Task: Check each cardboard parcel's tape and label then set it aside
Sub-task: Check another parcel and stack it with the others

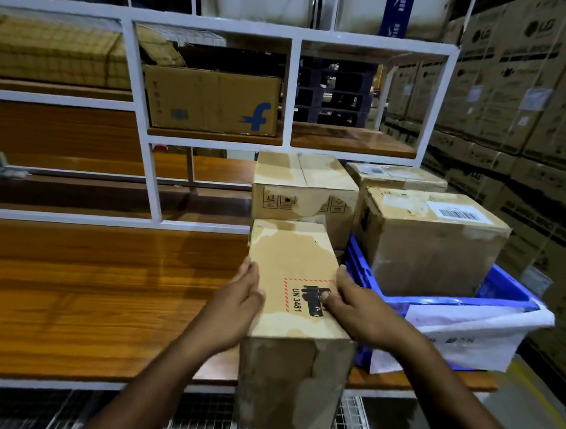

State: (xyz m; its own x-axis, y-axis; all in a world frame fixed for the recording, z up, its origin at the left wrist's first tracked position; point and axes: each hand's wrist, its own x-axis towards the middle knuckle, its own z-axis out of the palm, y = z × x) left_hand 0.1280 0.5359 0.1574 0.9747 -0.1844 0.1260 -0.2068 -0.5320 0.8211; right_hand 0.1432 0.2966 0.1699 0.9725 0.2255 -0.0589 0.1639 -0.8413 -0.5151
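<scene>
Five cardboard parcels are in view, plus two hands. The held parcel [296,304] sits between the hands, overhanging the near edge of the wooden desk [79,299]. The left hand [238,301] lies flat against its left side, fingers straight. The right hand [357,306] grips its right top edge, thumb on the top face.

Directly beyond the hands stands a second parcel [306,189], touching the held one. To the right of the right hand, a blue crate [365,276] (with white plastic wrap [470,330] draped over its near rim) carries a barcode-labelled parcel [433,241]; a fourth parcel [396,176] stands behind that. A fifth, printed with a blue "f" [213,100], occupies the white shelf rack [289,91] further beyond.

The held parcel bears a red-hatched label [305,296] reading "UN 3481"; its surface shows pale, torn patches.
</scene>
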